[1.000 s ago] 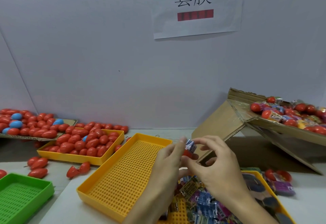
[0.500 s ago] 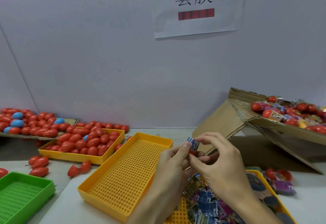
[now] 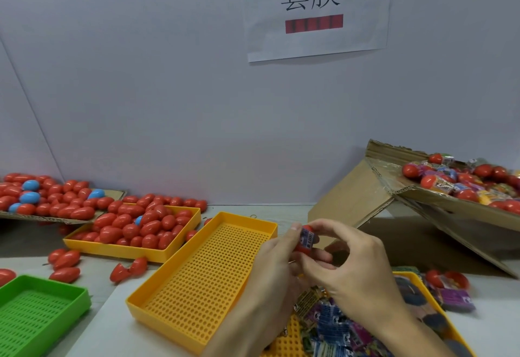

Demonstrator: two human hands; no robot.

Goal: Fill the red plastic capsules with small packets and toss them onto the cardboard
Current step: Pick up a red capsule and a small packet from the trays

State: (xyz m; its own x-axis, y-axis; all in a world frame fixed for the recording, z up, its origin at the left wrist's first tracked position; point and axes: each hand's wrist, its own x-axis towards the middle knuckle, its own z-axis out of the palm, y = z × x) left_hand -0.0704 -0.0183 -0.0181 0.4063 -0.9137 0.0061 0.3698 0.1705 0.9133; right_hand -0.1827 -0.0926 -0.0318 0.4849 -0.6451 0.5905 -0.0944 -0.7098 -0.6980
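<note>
Stuffing packet [image 3: 307, 238] into red capsule [image 3: 304, 244] | both hands pinch it above near bench: left hand [image 3: 277, 266], right hand [image 3: 349, 266] | tuck edges fully in before tossing onto far-right cardboard [image 3: 450, 210]

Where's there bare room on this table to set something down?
Free: the middle yellow tray, holding nothing, and the green tray at the left. Crowded: the far yellow tray full of red capsules, and the packets under both hands.
</note>
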